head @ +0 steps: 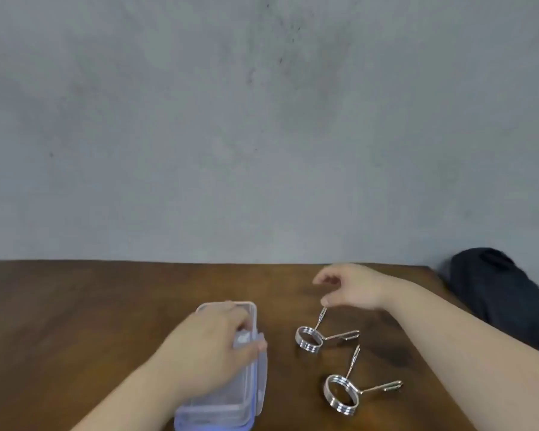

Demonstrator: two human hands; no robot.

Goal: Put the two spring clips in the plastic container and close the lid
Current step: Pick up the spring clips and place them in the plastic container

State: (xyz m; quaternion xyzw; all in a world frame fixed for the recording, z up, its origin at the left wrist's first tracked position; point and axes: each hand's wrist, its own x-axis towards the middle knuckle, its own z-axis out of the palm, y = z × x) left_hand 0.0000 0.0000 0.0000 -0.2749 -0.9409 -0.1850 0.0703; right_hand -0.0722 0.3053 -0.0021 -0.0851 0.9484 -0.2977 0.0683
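Your container (227, 396) lies on the bench (75, 321) at lower left of centre, long axis running away from you. It is clear plastic with a blue seal at the near corner. The lid (252, 309) sits on top; whether it is latched cannot be told. The contents cannot be made out through the blurred wall.

Your left hand (212, 346) rests on top of the container, palm down, fingers spread over the lid and curled over the right edge. It is half closed around that edge.

To the right of the container, both clips lie on the bare bench, well apart from it. The far clip (308, 339) has its coil upright-tilted, with one arm pointing up and away and the other pointing right. The near clip (339, 393) lies closer to you and slightly further right, in the same pose.

Your right hand (352, 287) hovers above the far clip. The fingers are loosely curled, narrow, and the thumb tip touches or nearly touches the tip of the clip's raised arm; contact cannot be confirmed.

A dark object (504, 300) sits beyond the bench's right corner.
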